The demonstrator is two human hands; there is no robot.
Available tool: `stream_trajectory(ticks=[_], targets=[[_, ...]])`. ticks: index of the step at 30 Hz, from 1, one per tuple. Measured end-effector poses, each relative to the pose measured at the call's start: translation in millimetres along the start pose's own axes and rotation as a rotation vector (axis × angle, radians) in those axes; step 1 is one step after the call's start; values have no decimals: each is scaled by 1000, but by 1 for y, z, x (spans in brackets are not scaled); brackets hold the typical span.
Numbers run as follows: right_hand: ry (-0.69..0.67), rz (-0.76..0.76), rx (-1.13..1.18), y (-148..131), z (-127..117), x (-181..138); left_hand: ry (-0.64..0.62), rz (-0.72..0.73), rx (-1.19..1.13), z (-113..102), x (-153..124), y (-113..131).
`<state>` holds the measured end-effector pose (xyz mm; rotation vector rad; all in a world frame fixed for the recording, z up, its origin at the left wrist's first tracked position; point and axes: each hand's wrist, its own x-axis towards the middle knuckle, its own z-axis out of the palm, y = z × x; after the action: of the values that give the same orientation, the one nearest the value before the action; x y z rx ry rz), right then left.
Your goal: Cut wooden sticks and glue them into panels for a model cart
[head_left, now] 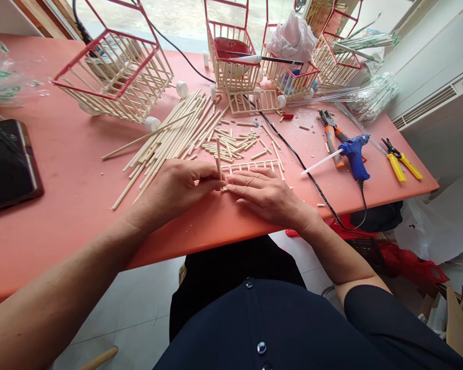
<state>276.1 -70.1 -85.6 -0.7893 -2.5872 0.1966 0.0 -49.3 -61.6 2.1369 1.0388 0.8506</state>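
Observation:
Near the table's front edge, my left hand (187, 181) is closed, pinching a short wooden stick (218, 154) that stands upright between thumb and fingers. My right hand (268, 192) lies flat with fingers stretched toward the left, its fingertips almost meeting my left ones. Just beyond the right hand lies a small ladder-like frame (254, 165) of thin sticks, partly hidden by the fingers. Behind both hands are scattered short stick pieces (235, 144). A pile of long wooden sticks (173, 133) rests beyond my left hand.
Red-trimmed stick baskets (118, 77) on white wheels stand along the back of the pink table (81, 205). To the right lie a blue glue gun (355, 156) with a cord, orange-handled pliers (334, 139) and yellow-handled cutters (403, 162). A dark phone (10, 164) lies at left.

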Motion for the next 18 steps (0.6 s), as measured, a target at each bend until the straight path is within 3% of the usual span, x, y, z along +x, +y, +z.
stream_trajectory(ticks=[18], targets=[[18, -16, -25, -1, 0, 0, 13, 0, -11, 1, 0, 2]])
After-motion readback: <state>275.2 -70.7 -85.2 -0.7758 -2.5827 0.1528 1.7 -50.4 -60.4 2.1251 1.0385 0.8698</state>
